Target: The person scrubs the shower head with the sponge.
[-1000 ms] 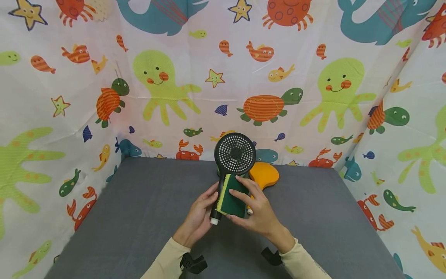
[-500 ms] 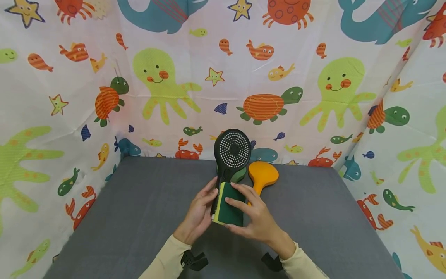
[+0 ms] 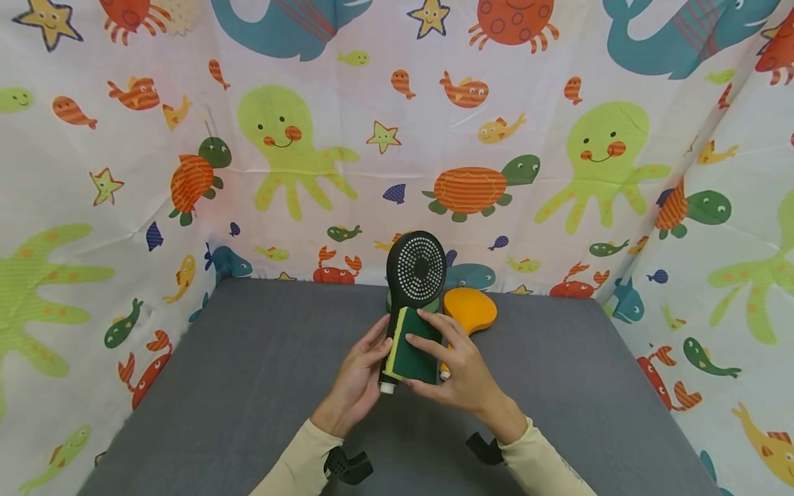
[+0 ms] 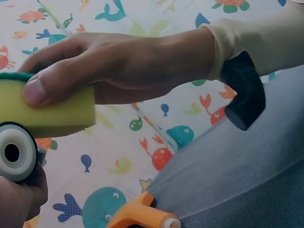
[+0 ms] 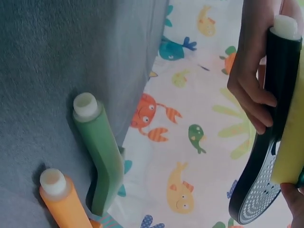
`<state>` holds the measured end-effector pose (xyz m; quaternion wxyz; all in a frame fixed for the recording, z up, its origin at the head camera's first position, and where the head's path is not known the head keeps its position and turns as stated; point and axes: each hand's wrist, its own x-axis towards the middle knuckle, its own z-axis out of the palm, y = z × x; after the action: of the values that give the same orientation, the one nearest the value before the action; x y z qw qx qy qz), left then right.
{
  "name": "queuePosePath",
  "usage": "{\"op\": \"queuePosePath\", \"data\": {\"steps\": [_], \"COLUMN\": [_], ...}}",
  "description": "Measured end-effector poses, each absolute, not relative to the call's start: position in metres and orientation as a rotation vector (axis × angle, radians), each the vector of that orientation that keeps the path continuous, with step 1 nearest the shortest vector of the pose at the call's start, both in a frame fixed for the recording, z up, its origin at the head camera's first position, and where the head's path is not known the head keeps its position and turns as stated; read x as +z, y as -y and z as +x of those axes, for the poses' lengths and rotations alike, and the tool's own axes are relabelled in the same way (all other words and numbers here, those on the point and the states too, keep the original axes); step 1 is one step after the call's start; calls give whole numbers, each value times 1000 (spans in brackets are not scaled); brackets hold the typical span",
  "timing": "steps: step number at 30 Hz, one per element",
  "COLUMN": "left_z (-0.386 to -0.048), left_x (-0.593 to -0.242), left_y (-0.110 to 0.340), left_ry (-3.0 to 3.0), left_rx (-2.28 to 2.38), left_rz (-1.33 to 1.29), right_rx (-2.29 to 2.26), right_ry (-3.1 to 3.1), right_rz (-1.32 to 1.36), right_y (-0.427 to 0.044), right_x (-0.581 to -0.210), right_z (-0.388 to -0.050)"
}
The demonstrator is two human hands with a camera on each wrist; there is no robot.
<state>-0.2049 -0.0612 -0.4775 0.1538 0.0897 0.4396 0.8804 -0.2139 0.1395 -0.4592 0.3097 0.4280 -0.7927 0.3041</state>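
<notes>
A black shower head (image 3: 417, 269) is held upright by its handle in my left hand (image 3: 355, 379), its spray face turned toward me. The white connector at its lower end shows below the fingers. My right hand (image 3: 455, 368) grips a green and yellow sponge (image 3: 417, 358), thumb below and fingers spread over the green side. The sponge's yellow side lies against the handle. In the left wrist view the yellow layer of the sponge (image 4: 57, 111) shows under the right thumb. Both black wrist cameras sit at the cuffs.
Behind the hands an orange shower head (image 3: 470, 308) lies on the grey table (image 3: 279, 358). Beside it lies a green shower head (image 5: 102, 156), mostly hidden in the head view. A curtain (image 3: 347, 172) printed with sea animals surrounds the table's back and sides.
The sponge slid down the handle toward its lower end, then back up. The black shower head tilted slightly and shifted a little; both hands keep their hold.
</notes>
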Motion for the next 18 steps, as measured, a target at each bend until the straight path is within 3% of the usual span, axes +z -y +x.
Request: {"op": "queuePosePath", "data": {"steps": [18], "left_z": [-206], "left_x": [-470], "left_y": [67], "left_ry": [-1127], "left_rx": [2569], "left_rz": [200], "right_rx": [843], "right_ry": [2029], "right_rz": [1189], "right_y": [-138], "right_x": [-476], "right_z": [-193]}}
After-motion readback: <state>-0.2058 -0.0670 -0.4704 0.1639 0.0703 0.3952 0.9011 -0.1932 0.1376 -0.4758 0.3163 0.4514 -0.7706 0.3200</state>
